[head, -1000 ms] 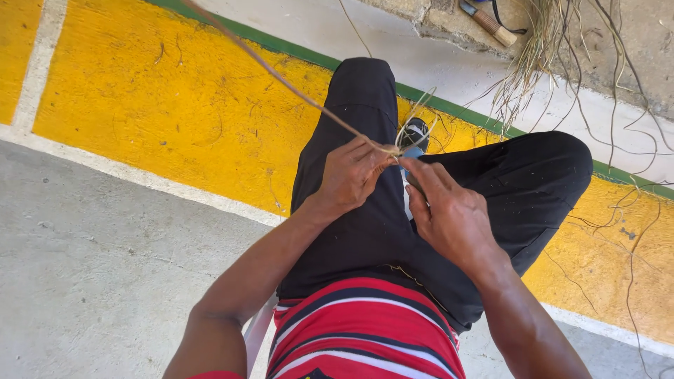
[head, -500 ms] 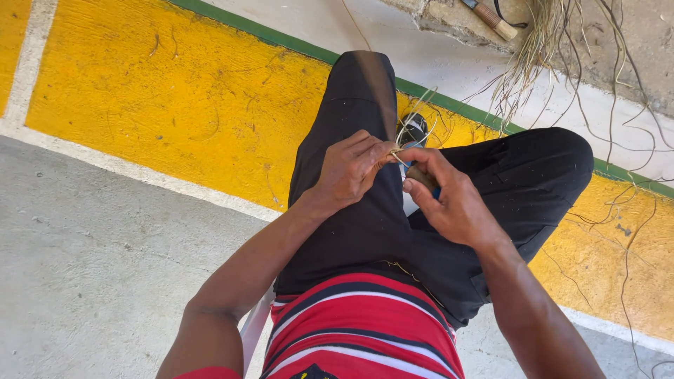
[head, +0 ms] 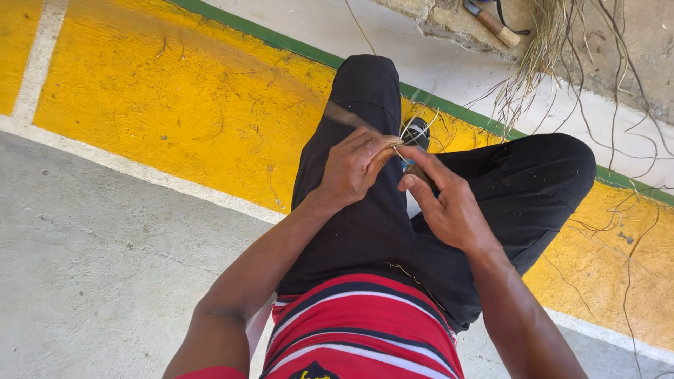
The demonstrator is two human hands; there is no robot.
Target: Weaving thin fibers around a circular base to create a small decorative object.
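- I see a thin, dry fibre strand [head: 397, 146] pinched between the two hands, right over the lap of the black trousers [head: 365, 231]; it is pale straw colour and wiry.
- My left hand [head: 354, 167] is closed on the strand, thumb and forefinger pressed together at its end, knuckles up.
- My right hand [head: 446, 200] sits just beside it, fingers curled and its forefinger tip meeting the same strand; it also seems to be grasping the fibre, though the exact contact is too small for me to be sure.
- A blurred length of the fibre [head: 344, 114] runs up and to the left from the left hand, across the knee.
- The grip lies between the two raised knees, so room is tight on both sides; open space lies to the left, over the yellow painted floor [head: 175, 105] and the rough grey concrete [head: 84, 267].
- Beyond the knees a green line [head: 281, 43] edges the yellow band, then pale pavement.
- A bundle of loose dry fibres [head: 554, 56] spreads at the upper right, with a wooden-handled tool [head: 491, 22] lying near it, well apart from the hands.
- A red striped shirt [head: 358, 330] fills the bottom edge.
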